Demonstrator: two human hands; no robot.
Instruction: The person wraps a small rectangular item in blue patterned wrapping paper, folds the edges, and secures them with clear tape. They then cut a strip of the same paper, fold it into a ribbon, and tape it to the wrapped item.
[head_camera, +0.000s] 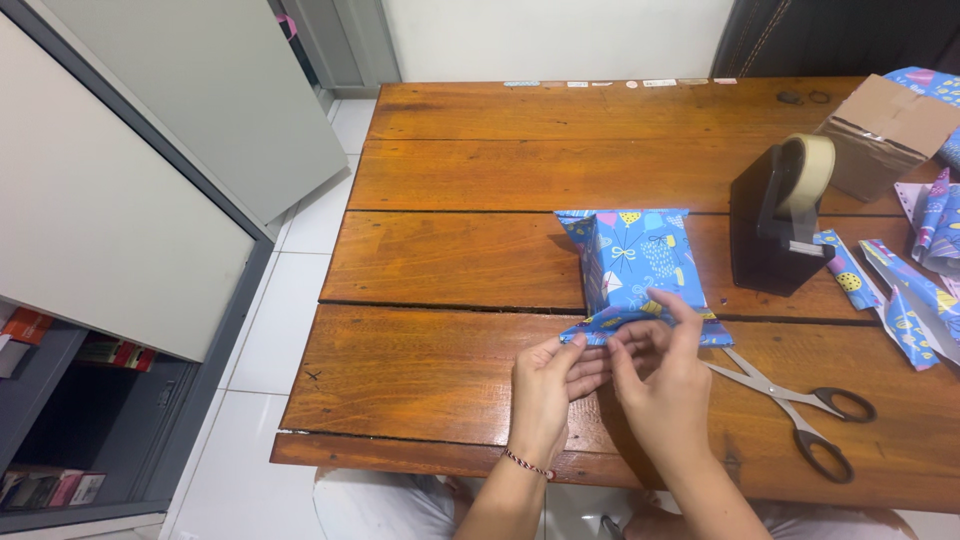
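A small box wrapped in blue patterned gift paper (636, 262) lies on the wooden table (450, 260). Its near end has paper flaps sticking out to both sides. My left hand (550, 385) pinches the near-left flap at the box's front edge. My right hand (665, 385) presses its fingers on the near end of the paper, index finger up against the box. Both hands touch the wrapping paper and hold nothing else.
A black tape dispenser (775, 215) with a roll of tape stands right of the box. Scissors (800, 400) lie by my right hand. A cardboard box (885, 135) and blue paper scraps (915, 290) sit at the far right. Grey cabinets (130, 220) stand left.
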